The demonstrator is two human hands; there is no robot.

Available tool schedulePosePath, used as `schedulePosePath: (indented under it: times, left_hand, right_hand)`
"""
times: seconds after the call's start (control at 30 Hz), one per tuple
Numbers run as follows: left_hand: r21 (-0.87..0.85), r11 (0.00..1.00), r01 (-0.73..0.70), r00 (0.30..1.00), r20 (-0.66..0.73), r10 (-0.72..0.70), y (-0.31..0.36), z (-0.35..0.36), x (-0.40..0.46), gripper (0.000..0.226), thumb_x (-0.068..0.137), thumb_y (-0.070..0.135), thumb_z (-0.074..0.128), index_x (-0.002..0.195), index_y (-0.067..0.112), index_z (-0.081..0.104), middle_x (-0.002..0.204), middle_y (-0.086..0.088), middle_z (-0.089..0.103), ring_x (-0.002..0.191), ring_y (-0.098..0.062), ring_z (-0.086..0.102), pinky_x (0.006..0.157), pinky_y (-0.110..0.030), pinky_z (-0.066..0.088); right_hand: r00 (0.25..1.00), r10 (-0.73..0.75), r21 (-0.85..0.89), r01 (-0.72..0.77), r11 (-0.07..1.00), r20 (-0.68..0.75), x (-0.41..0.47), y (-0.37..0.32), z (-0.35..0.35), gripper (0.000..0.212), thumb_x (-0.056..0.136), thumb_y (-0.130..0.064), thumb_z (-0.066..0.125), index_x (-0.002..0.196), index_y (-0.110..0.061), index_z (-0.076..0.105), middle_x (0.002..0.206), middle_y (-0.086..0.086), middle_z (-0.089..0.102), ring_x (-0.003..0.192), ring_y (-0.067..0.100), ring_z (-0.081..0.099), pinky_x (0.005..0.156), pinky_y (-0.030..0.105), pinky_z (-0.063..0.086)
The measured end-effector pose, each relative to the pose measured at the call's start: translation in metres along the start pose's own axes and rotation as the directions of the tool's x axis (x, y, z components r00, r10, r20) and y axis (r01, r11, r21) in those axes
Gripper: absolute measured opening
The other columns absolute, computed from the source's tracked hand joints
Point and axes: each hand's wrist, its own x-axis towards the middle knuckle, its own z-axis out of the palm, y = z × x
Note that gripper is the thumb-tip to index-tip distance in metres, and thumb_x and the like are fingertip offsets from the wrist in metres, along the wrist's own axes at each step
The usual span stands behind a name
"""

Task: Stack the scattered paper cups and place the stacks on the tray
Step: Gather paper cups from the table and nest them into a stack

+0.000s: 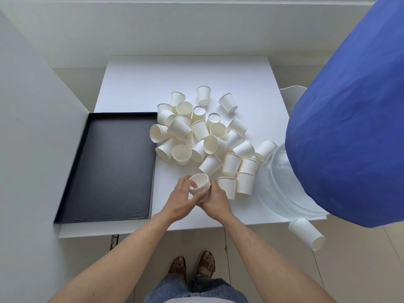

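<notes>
Head view, looking down on a white surface [135, 88]. Both hands meet at the near edge of the cup pile. Left hand [182, 201] and right hand [215, 199] are each wrapped around a short stack of nested cups [200, 184], fingers curled on opposite sides, the left thumb hooked over the rim. Several rims show bunched at the top of the stack. Its mouth faces up toward the camera, tipped slightly away from the person; long axis near vertical.

Loose paper cups [203, 136] lie heaped just beyond the hands, spreading away and to the right. Most lie on their sides pointing every way; a few just right of the right hand stand mouth down. One stray cup [307, 235] lies well off to the right past the surface edge; what carries it is unclear.

Black tray [111, 167] sits left of the left hand, long axis running away from the person, nothing on it. Left hand is the nearer one to it.

Judgement: stacking is early. Next cups are closest to the right hand; the finished stack must travel left, upright, to the tray.

Blue shape [349, 119] and clear container [277, 184] crowd the right.
</notes>
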Motion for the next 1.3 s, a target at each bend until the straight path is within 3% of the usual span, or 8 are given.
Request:
schedulePosePath:
  times: [0.13,0.33,0.5,0.6,0.7,0.9,1.07,1.3]
  left_hand:
    - [-0.081,0.997,-0.005,1.0,-0.003,0.005,-0.001,-0.004,0.005,0.06,0.079,0.077,0.043,0.126,0.039,0.044,0.147,0.015,0.029,0.127,-0.003,0.039,0.101,-0.028,0.036]
    - [0.159,0.986,0.055,0.956,-0.292,-0.006,-0.006,-0.029,0.038,0.037,0.095,0.037,0.057,0.127,0.02,0.049,0.138,0.009,0.044,0.089,-0.013,0.063,0.083,-0.042,0.051]
    - [0.435,0.896,0.093,0.992,-0.12,-0.044,-0.012,-0.051,0.077,0.057,0.095,0.02,0.054,0.148,0.017,0.032,0.155,0.002,0.029,0.123,-0.031,0.051,0.095,-0.047,0.045]
    - [0.512,0.85,0.122,0.992,-0.051,-0.112,-0.014,-0.057,0.091,0.049,0.095,0.018,0.053,0.142,0.019,0.039,0.138,-0.006,0.049,0.118,-0.034,0.053,0.093,-0.048,0.047]
    - [0.546,0.831,0.105,0.993,-0.099,-0.061,-0.018,-0.057,0.093,0.015,0.094,0.01,0.046,0.102,0.008,0.058,0.1,-0.009,0.059,0.093,-0.037,0.058,0.078,-0.046,0.05]
    - [0.109,0.991,0.077,0.957,-0.288,-0.042,-0.02,-0.054,0.071,0.02,0.099,0.021,0.05,0.085,0.009,0.058,0.082,-0.005,0.06,0.078,-0.027,0.055,0.069,-0.04,0.045]
    - [-0.248,0.968,0.027,0.914,-0.386,-0.125,-0.01,-0.057,0.051,0.02,0.1,0.025,0.052,0.084,0.014,0.058,0.077,-0.008,0.061,0.072,-0.021,0.058,0.065,-0.022,0.045]
    - [-0.258,0.965,-0.036,0.986,-0.168,-0.008,-0.01,-0.054,0.04,0.019,0.098,0.022,0.056,0.082,0.015,0.062,0.07,-0.002,0.058,0.065,-0.01,0.05,0.063,-0.03,0.042]
  right_hand:
    - [1.0,0.013,0.017,-0.013,1.0,-0.01,0.001,-0.002,-0.004,0.059,0.068,-0.039,0.081,0.116,-0.03,0.048,0.106,-0.01,0.064,0.096,0.012,0.064,0.079,0.035,0.056]
    - [0.997,0.052,0.008,-0.052,0.999,-0.056,0.007,-0.003,-0.008,0.059,0.068,-0.033,0.081,0.117,-0.03,0.047,0.106,-0.01,0.061,0.096,0.016,0.06,0.072,0.029,0.047]
    - [0.993,0.092,0.009,-0.092,0.996,-0.076,0.01,-0.003,-0.006,0.059,0.068,-0.034,0.081,0.117,-0.029,0.048,0.107,-0.011,0.061,0.098,0.015,0.059,0.074,0.029,0.046]
    - [0.99,0.114,0.012,-0.113,0.994,-0.085,0.012,-0.002,-0.006,0.062,0.068,-0.034,0.081,0.121,-0.03,0.048,0.11,-0.01,0.061,0.099,0.015,0.059,0.074,0.027,0.045]
    - [0.987,0.129,0.004,-0.129,0.992,-0.095,0.014,-0.001,-0.006,0.06,0.067,-0.035,0.08,0.117,-0.031,0.047,0.108,-0.011,0.062,0.098,0.015,0.06,0.074,0.029,0.047]
    - [0.986,0.14,-0.005,-0.141,0.99,-0.092,0.016,-0.002,0.0,0.056,0.067,-0.036,0.08,0.111,-0.032,0.047,0.105,-0.011,0.061,0.095,0.014,0.06,0.072,0.028,0.049]
    - [0.987,0.134,-0.076,-0.14,0.987,-0.086,0.017,-0.004,0.006,0.055,0.066,-0.035,0.079,0.111,-0.031,0.047,0.104,-0.012,0.06,0.095,0.015,0.059,0.074,0.033,0.051]
    - [0.991,0.094,-0.105,-0.103,0.989,-0.091,0.024,-0.021,0.016,0.057,0.065,-0.038,0.077,0.115,-0.036,0.049,0.101,-0.016,0.06,0.092,0.013,0.061,0.076,0.038,0.054]
